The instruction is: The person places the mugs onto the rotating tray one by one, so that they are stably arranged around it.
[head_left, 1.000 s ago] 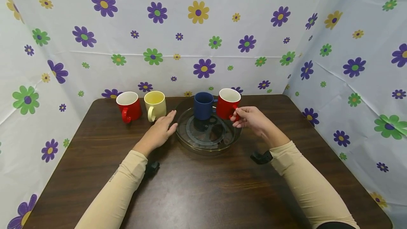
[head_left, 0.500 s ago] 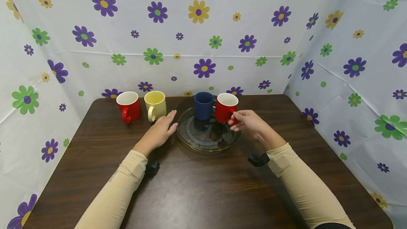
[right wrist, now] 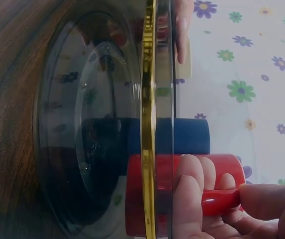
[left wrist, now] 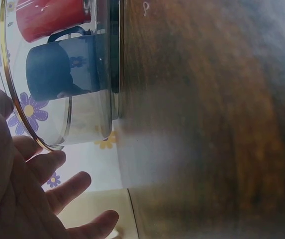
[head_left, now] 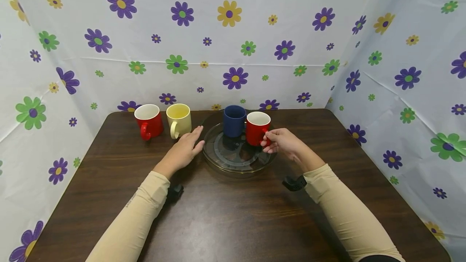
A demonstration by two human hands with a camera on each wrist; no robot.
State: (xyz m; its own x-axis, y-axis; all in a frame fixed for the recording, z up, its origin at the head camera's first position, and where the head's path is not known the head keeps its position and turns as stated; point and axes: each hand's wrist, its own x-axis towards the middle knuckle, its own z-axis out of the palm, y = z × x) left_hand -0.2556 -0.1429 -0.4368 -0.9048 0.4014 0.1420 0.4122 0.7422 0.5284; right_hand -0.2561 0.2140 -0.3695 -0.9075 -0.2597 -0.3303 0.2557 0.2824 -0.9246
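My right hand [head_left: 285, 144] pinches the handle of a red mug [head_left: 256, 133] with a white inside. The mug stands upright inside the right part of a round see-through tray [head_left: 218, 160] with a gold rim. Beside it, behind and to the left, a dark blue mug [head_left: 233, 122] stands in the tray. In the right wrist view, thumb and curled fingers hold the red handle [right wrist: 222, 201]. My left hand [head_left: 183, 149] has its fingers extended at the tray's left edge. The left wrist view shows fingertips [left wrist: 50, 159] at the gold rim; whether they touch is unclear.
To the left of the tray, another red mug [head_left: 151, 124] and a pale yellow mug [head_left: 181, 121] stand on the dark wooden table [head_left: 225, 213], handles toward me. A flower-patterned cloth [head_left: 204, 80] hangs behind the table and along both sides.
The right hand has brought the red mug a little left, down and toward me, from beside the blue mug to lower in the tray. The left hand stays in place.
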